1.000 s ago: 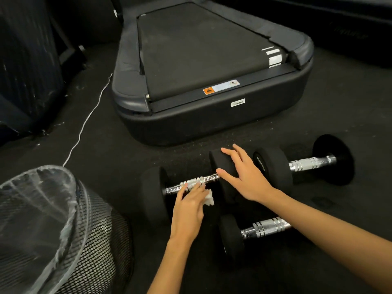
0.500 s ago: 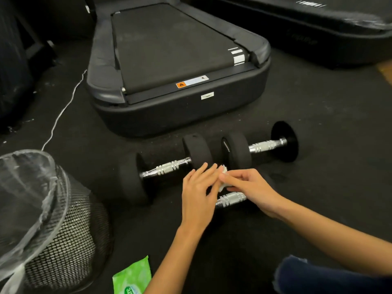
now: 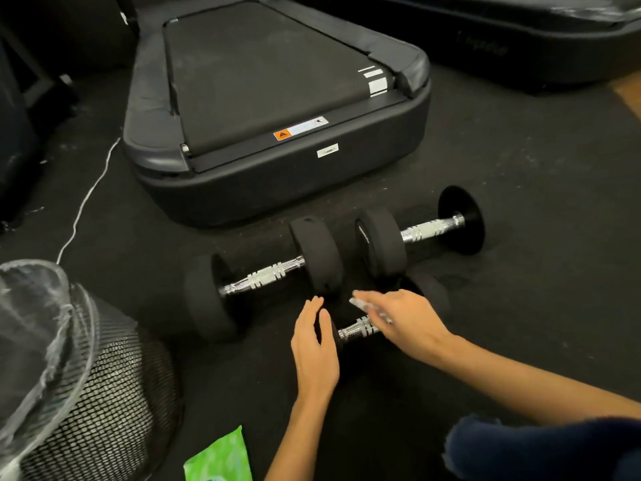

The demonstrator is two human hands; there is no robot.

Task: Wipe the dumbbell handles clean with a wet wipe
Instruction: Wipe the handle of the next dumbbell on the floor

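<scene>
The treadmill (image 3: pixel 277 109) fills twelve o'clock, two dumbbells lying before it on the floor. The nearest dumbbell (image 3: pixel 360 328) lies under my hands, handle running from eight to two o'clock. My left hand (image 3: pixel 314 345) rests open against its near weight, while my right hand (image 3: pixel 406 321), directly over the handle, pinches the wet wipe (image 3: pixel 367 307).

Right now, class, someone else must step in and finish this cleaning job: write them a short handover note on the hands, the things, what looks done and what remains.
Left hand: open, resting on the near dumbbell's left weight.
Right hand: holds the wet wipe over the near dumbbell's handle.
Two more dumbbells lie behind: left one, right one.
Wipe pack by the mesh bin.
Done: cannot tell which handles are clean.
Left: wipe the near handle, check the others.
</scene>
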